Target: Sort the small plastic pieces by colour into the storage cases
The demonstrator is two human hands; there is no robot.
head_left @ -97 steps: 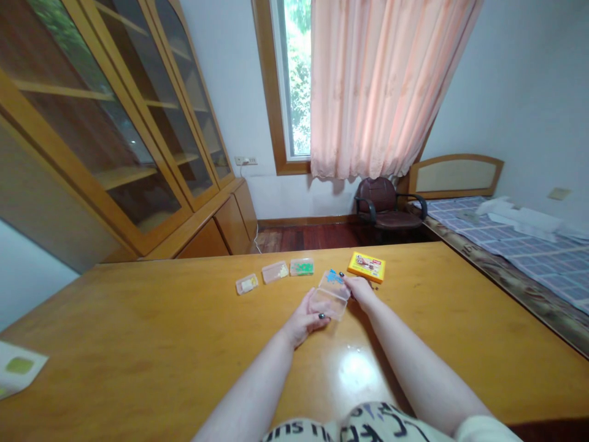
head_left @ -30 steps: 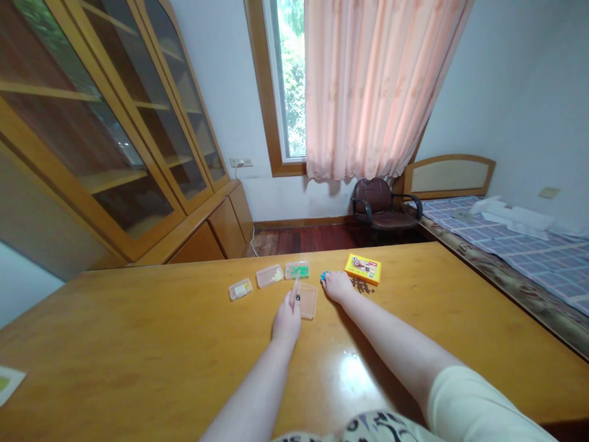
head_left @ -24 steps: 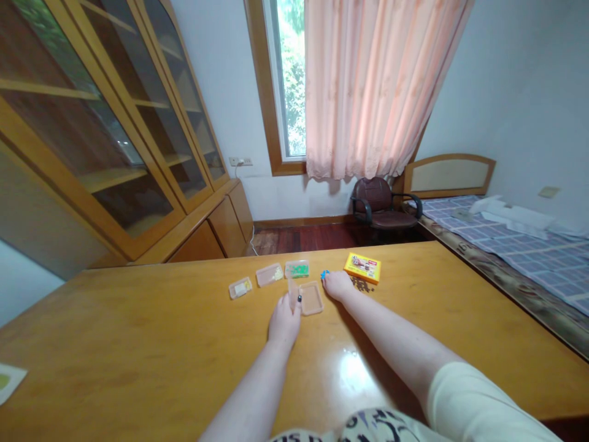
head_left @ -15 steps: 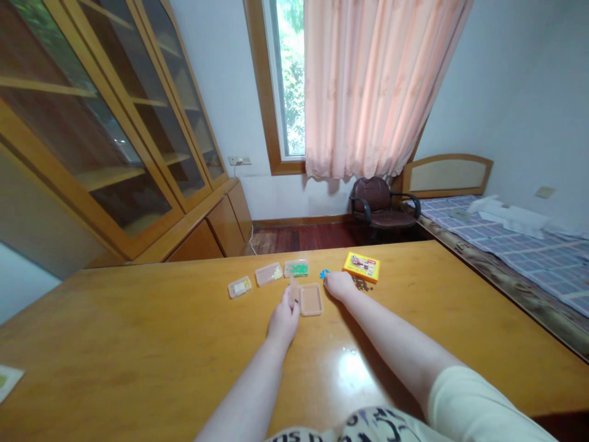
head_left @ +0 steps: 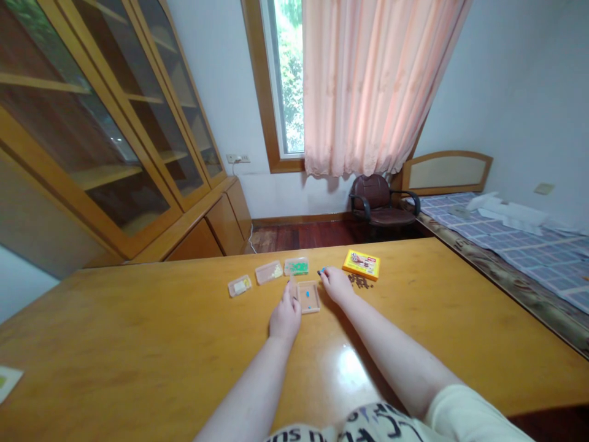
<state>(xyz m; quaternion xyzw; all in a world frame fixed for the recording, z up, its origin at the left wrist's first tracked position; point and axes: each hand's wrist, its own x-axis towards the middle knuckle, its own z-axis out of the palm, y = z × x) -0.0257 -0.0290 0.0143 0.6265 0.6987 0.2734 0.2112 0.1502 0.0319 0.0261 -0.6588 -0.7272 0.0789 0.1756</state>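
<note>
My left hand (head_left: pixel 285 313) is closed on a clear lid, held upright at the left side of a small clear box (head_left: pixel 317 305). Two blue pieces (head_left: pixel 308 294) lie inside that box. To its right, my right hand (head_left: pixel 337 285) is closed, fingertips pinched at small blue pieces (head_left: pixel 323 270) on the table. Just right of this hand lies a pile of dark brown pieces (head_left: pixel 360 281), in front of a yellow box (head_left: pixel 361 265).
Along the far side of the wooden table (head_left: pixel 184 331) stand a box of green pieces (head_left: pixel 297 266), a box of cream pieces (head_left: pixel 269 272) and a box with yellow and white contents (head_left: pixel 240 286). Paper (head_left: pixel 8 382) lies at the left edge.
Blue pieces now lie in the clear box, which had none before. The blue group beside my right hand looks smaller, and that hand has shifted slightly left.
</note>
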